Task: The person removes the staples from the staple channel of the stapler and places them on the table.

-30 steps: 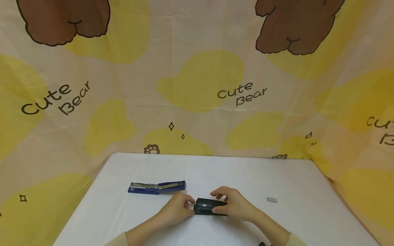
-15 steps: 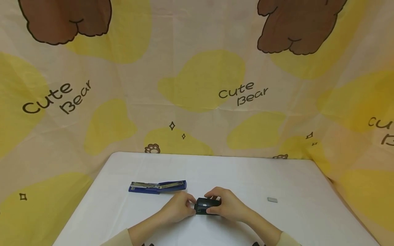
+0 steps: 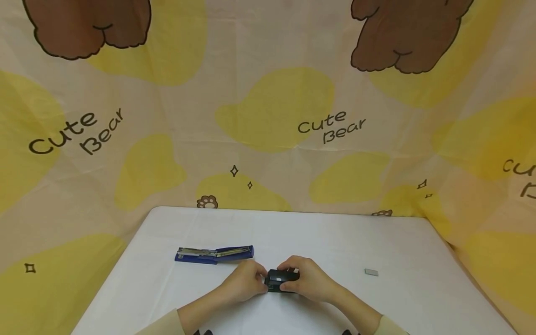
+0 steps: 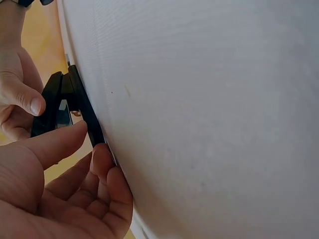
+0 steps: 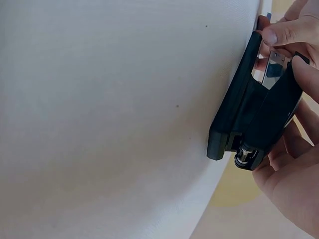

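A black stapler (image 3: 276,275) stands on the white table near its front middle. My left hand (image 3: 244,281) pinches the front end of its base between thumb and fingers, seen closely in the left wrist view. My right hand (image 3: 311,280) grips the upper arm from the rear, thumb on the near side and fingers on the far side. In the right wrist view the arm of the black stapler (image 5: 271,117) is raised from the base, with a metal part showing in the gap. The fingers behind it are partly hidden.
A blue stapler (image 3: 196,257) lies spread open to the back left, its metal rail showing. A small grey strip, perhaps staples, (image 3: 371,272) lies on the right of the white table (image 3: 326,237). A patterned cloth (image 3: 268,111) hangs behind the table.
My right hand has moved left along the black stapler, and its fingers have closed in on the upper arm. My left hand has stayed at the front end. The blue stapler has not moved.
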The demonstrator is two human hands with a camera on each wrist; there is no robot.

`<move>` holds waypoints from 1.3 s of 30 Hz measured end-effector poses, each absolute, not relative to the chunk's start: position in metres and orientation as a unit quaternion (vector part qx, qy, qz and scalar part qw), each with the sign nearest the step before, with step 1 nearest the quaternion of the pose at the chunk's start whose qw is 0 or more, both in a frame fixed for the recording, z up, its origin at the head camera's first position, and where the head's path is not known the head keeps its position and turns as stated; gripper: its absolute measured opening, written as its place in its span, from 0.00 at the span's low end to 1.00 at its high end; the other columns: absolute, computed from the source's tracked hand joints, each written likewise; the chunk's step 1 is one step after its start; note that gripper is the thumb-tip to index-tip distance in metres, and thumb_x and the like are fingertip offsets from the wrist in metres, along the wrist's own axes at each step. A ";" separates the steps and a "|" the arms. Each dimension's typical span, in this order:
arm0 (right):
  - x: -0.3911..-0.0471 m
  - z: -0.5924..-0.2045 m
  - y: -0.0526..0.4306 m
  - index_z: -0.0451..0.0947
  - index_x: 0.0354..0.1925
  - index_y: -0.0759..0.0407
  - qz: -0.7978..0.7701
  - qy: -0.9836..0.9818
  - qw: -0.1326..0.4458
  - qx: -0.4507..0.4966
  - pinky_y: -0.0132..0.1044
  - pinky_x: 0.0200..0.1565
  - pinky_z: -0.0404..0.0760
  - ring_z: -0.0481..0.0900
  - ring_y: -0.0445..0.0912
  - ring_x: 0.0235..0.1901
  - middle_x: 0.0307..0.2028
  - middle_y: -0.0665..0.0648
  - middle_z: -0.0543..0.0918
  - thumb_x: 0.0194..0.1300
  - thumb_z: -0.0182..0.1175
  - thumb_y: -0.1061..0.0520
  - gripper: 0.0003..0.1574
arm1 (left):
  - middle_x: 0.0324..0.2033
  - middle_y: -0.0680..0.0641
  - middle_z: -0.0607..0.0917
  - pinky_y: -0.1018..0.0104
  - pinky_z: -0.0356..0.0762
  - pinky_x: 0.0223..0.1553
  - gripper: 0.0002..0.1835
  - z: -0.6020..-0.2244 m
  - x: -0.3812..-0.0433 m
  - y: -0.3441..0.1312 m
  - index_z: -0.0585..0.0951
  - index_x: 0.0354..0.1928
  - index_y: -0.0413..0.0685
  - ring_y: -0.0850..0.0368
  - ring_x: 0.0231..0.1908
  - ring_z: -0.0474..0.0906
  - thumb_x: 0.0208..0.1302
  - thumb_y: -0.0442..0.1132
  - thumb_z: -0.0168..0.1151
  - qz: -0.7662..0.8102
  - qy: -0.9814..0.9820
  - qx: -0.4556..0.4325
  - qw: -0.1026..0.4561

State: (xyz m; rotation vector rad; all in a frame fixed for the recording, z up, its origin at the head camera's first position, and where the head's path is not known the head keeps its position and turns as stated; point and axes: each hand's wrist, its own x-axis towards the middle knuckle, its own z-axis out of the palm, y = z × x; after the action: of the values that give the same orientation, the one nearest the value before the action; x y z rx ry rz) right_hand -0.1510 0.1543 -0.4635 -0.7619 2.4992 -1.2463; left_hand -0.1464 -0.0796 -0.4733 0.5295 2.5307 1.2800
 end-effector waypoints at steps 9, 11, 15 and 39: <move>-0.150 -0.462 0.155 0.84 0.52 0.56 -0.425 0.857 0.120 -0.264 0.32 0.45 0.81 0.79 0.41 0.44 0.44 0.45 0.83 0.62 0.76 0.58 0.20 | 0.16 0.54 0.75 0.71 0.61 0.20 0.15 -0.473 -0.147 -0.078 0.89 0.42 0.31 0.63 0.18 0.67 0.50 0.25 0.76 0.447 0.865 0.185 0.133; -0.150 -0.460 0.155 0.84 0.52 0.56 -0.425 0.858 0.118 -0.265 0.32 0.44 0.80 0.79 0.42 0.43 0.43 0.46 0.83 0.62 0.76 0.57 0.20 | 0.16 0.54 0.75 0.71 0.61 0.20 0.15 -0.472 -0.147 -0.078 0.89 0.43 0.30 0.63 0.18 0.67 0.50 0.25 0.76 0.445 0.866 0.183 0.135; -0.149 -0.458 0.156 0.85 0.51 0.55 -0.428 0.857 0.117 -0.263 0.33 0.41 0.79 0.79 0.43 0.39 0.42 0.47 0.83 0.62 0.76 0.57 0.19 | 0.17 0.54 0.77 0.71 0.62 0.20 0.16 -0.473 -0.148 -0.077 0.88 0.43 0.29 0.63 0.19 0.68 0.50 0.25 0.76 0.441 0.868 0.182 0.140; -0.146 -0.451 0.174 0.85 0.50 0.50 -0.432 0.854 0.062 -0.282 0.37 0.47 0.79 0.80 0.39 0.44 0.44 0.41 0.85 0.62 0.76 0.54 0.18 | 0.17 0.53 0.78 0.71 0.63 0.20 0.15 -0.475 -0.153 -0.085 0.90 0.41 0.37 0.62 0.19 0.69 0.49 0.25 0.78 0.477 0.848 0.167 0.160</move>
State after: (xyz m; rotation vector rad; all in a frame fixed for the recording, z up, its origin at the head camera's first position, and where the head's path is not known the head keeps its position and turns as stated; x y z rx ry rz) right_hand -0.1461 0.1742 -0.4512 -0.8532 2.5839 -1.3059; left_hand -0.1528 -0.0846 -0.4752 0.4768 2.4215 1.3636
